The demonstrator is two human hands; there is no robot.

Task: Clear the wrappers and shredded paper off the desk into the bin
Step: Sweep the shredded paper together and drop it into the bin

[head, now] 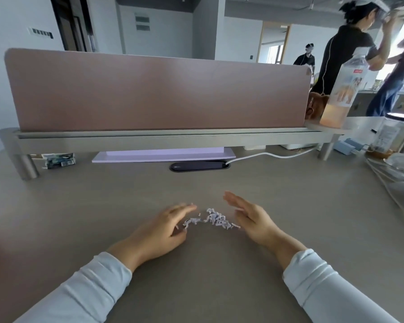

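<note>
Two pale sleeves reach in from the near edge of the desk (289,194), one on each arm. The left hand (159,231) lies palm down with its fingers loosely spread and slightly bent, holding nothing, its blurred fingertips at the left end of the shredded paper (212,220). The right hand (250,217) stands on its edge just right of the shreds, its fingers straight and together, its palm facing the pile, and it grips nothing. The shreds form one small loose heap of white strips on the desk between the two hands.

Farther back, one black oval cable port (200,166) is set into the desk, with one white cable (266,155) running out of it to the right. At far left, one crumpled wrapper (60,160) lies under the raised shelf (149,138), beside its metal leg; a barcode shows on it, but its print is too small to read. One pink divider panel (159,89) stands on the shelf.

At right stand one clear bottle (343,89) with a small red label, its writing too blurred to read, and one lidded jar (392,134). Three people are in the room beyond.
</note>
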